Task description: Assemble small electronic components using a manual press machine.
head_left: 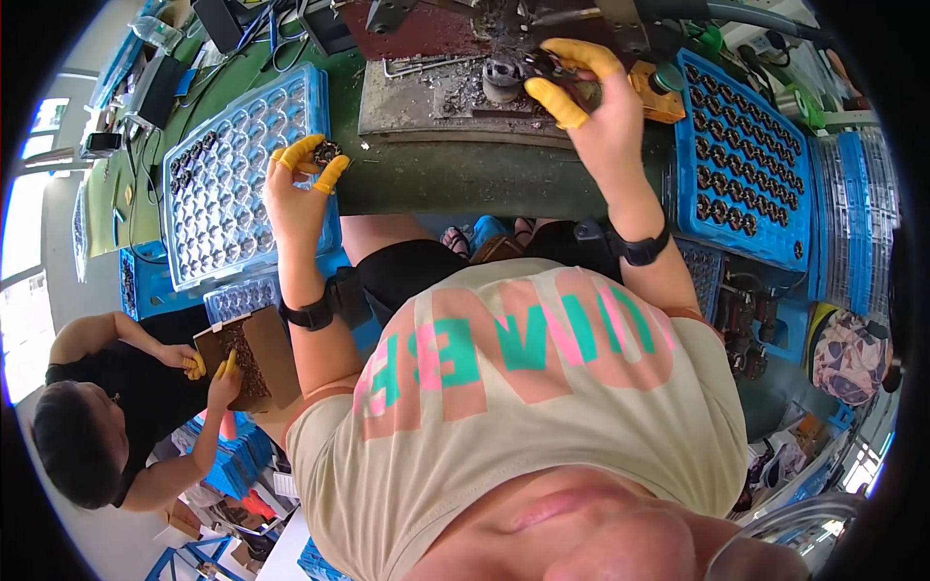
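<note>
My left hand (298, 189), with yellow finger covers, pinches a small round dark metal part with coppery bits (327, 153) beside the right edge of a clear-pocketed tray (247, 145). Over the machine bed, my right hand (599, 107), in the same yellow covers, has thumb and fingers curled around a small dark part (544, 66). Its outline blends into the dark machine behind it. Just left of those fingertips stands a round metal fixture (502, 79) on a metal base plate (407, 107) strewn with dark chips.
A blue tray (744, 145) of rows of dark round parts lies at the right. An orange block (657, 92) sits beside the machine. At lower left, another person (126, 407) handles a cardboard box (252, 363) of small brown pieces. Stacked clear trays (843, 213) stand far right.
</note>
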`<state>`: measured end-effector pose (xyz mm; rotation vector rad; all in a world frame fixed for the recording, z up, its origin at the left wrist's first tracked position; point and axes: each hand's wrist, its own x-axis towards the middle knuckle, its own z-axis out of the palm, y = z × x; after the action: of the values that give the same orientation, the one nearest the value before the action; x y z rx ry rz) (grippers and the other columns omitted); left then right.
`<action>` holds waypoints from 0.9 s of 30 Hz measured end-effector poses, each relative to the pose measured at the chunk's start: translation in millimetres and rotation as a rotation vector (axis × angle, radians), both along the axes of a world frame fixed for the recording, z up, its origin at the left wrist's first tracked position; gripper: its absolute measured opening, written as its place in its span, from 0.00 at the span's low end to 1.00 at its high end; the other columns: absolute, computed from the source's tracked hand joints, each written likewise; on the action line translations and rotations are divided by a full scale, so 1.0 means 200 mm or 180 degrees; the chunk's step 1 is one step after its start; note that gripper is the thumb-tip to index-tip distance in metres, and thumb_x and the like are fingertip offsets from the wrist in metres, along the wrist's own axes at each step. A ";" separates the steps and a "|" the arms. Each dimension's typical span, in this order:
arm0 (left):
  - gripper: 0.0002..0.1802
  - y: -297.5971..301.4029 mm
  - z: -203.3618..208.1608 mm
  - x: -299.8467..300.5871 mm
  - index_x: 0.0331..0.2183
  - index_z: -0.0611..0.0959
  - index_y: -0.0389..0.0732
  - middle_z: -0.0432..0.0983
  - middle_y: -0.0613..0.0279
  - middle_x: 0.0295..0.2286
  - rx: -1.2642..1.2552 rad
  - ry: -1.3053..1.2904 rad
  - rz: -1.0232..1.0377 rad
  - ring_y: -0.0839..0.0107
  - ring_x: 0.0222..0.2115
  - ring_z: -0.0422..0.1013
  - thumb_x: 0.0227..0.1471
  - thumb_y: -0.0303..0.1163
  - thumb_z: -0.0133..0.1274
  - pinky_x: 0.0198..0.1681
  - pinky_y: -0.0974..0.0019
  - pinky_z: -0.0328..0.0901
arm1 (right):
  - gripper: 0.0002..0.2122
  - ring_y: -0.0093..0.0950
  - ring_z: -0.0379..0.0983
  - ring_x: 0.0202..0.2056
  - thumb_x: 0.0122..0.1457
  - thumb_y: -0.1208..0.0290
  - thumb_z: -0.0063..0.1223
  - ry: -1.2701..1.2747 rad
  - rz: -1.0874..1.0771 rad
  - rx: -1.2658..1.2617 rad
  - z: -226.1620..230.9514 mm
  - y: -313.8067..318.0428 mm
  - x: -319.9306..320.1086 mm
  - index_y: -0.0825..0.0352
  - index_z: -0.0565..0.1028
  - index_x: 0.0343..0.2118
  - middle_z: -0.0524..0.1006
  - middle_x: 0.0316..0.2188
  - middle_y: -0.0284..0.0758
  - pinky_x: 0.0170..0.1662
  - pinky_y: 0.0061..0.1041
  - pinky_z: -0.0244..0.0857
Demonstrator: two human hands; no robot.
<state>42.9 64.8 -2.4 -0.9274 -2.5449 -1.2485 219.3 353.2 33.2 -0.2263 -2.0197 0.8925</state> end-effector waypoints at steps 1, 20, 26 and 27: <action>0.21 0.03 0.01 0.01 0.38 0.85 0.40 0.73 0.66 0.27 0.0261 -0.0406 0.0017 0.73 0.27 0.70 0.37 0.31 0.70 0.32 0.71 0.65 | 0.20 0.26 0.74 0.36 0.45 0.69 0.70 -0.0001 -0.0068 -0.0011 0.00 0.02 0.04 0.67 0.77 0.41 0.78 0.35 0.35 0.42 0.24 0.68; 0.26 0.78 0.22 0.17 0.39 0.80 0.35 0.77 0.65 0.33 0.0382 -0.0485 -0.1643 0.73 0.33 0.70 0.39 0.37 0.70 0.39 0.69 0.66 | 0.19 0.25 0.72 0.42 0.47 0.75 0.68 -0.0039 -0.0731 -0.0287 -0.12 0.11 0.48 0.68 0.75 0.43 0.76 0.40 0.33 0.49 0.23 0.65; 0.25 0.80 0.16 0.20 0.38 0.80 0.35 0.76 0.58 0.33 0.0689 -0.0330 -0.1649 0.66 0.34 0.73 0.39 0.37 0.70 0.38 0.67 0.68 | 0.19 0.26 0.74 0.42 0.47 0.75 0.68 -0.0152 -0.0910 -0.0122 -0.12 0.14 0.47 0.68 0.75 0.43 0.77 0.41 0.34 0.48 0.24 0.67; 0.26 0.79 0.16 0.18 0.39 0.80 0.35 0.75 0.57 0.33 0.0742 -0.0745 -0.1696 0.63 0.34 0.73 0.38 0.37 0.70 0.38 0.66 0.68 | 0.19 0.27 0.74 0.43 0.48 0.75 0.68 -0.0173 -0.0942 -0.0088 -0.13 0.15 0.47 0.69 0.75 0.43 0.77 0.42 0.35 0.49 0.25 0.67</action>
<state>79.5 222.5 30.5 -1.5432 -2.3086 -1.8455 313.8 384.0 6.7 -0.5548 -1.9592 0.7335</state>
